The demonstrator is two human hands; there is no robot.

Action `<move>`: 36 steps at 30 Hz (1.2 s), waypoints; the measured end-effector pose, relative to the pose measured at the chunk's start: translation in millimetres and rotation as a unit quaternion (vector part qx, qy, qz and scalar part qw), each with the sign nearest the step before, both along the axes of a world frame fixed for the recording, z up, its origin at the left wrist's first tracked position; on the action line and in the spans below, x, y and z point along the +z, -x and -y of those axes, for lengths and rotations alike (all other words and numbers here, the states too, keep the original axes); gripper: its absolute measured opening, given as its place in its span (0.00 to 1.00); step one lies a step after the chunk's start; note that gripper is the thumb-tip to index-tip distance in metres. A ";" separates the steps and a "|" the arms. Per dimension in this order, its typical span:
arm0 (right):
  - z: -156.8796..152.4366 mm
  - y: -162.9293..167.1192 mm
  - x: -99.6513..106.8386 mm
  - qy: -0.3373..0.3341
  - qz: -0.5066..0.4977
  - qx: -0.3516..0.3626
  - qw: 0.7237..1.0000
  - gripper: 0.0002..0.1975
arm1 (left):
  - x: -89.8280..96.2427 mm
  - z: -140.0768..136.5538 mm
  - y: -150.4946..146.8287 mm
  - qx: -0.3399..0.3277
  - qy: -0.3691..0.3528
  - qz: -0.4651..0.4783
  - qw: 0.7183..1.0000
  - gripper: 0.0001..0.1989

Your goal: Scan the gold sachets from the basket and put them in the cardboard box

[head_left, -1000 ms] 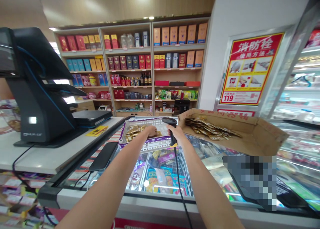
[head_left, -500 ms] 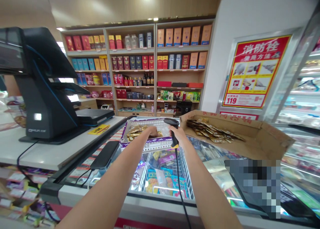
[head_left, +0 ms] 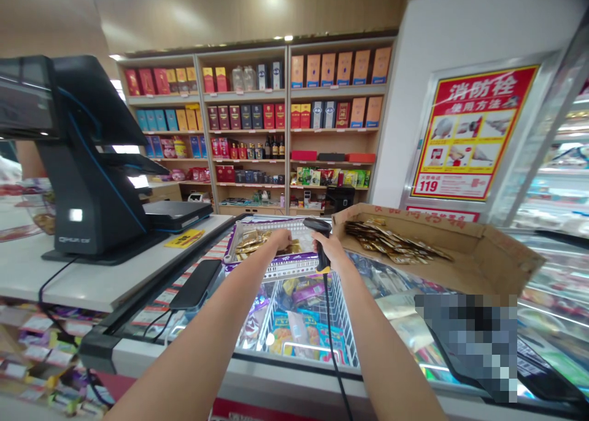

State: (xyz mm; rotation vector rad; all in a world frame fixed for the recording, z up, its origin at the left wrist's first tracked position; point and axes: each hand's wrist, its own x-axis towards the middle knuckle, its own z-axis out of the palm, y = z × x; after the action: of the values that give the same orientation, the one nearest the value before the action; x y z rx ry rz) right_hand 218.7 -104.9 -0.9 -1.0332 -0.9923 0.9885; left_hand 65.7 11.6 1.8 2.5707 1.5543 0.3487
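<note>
Shelving unit: spans the upper middle of the frame; we cannot read its small box labels.
Chest freezer: fills the lower middle, bagged goods under its glass.
Checkout terminal: at left; we make out a "Q" starting the lettering on its base.
Cardboard carton: right of centre, red handwriting along its back rim, gold sachets inside.
Fire-hydrant poster: upper right; we read "消防栓", "使用方法" and "119".
White basket: at centre, purple-edged, holding more gold sachets.
Our right hand: wrapped tightly round the scanner's handle.
Our left hand: over the basket, fingers curled down at the sachets; we cannot tell whether they pinch one.
Barcode scanner: just beside the basket's right end, head up, cord hanging.
Gold sachets: heaped mostly at the basket's left, print illegible.
</note>
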 end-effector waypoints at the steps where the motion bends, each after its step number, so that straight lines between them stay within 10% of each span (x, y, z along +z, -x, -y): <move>1: 0.1 -0.3 0.2 0.001 -0.001 0.000 1.000 0.11 | -0.2 -1.3 0.6 0.004 -0.011 0.030 0.999 0.06; 5: 0.8 -1.1 1.2 0.000 0.014 0.004 1.000 0.12 | -0.9 -8.8 2.0 0.023 -0.053 0.271 0.961 0.05; 11: 1.1 -1.9 1.4 -0.003 0.008 0.002 1.000 0.11 | -2.7 -18.6 0.5 0.088 0.140 0.644 0.747 0.04; 15: 3.0 -1.7 2.9 0.005 0.006 0.003 1.000 0.09 | -3.9 -21.5 0.3 0.026 0.205 0.709 0.675 0.07; 36: -8.0 -3.7 -6.9 -0.014 0.082 -0.031 0.996 0.13 | -4.5 -23.1 5.9 -0.063 0.222 0.675 0.701 0.08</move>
State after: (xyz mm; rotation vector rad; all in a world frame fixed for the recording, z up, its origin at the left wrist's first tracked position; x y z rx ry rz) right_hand 222.4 -96.9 -7.8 -1.1287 -1.0986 0.8466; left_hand 59.8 34.7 -2.7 1.2533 0.6813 1.2509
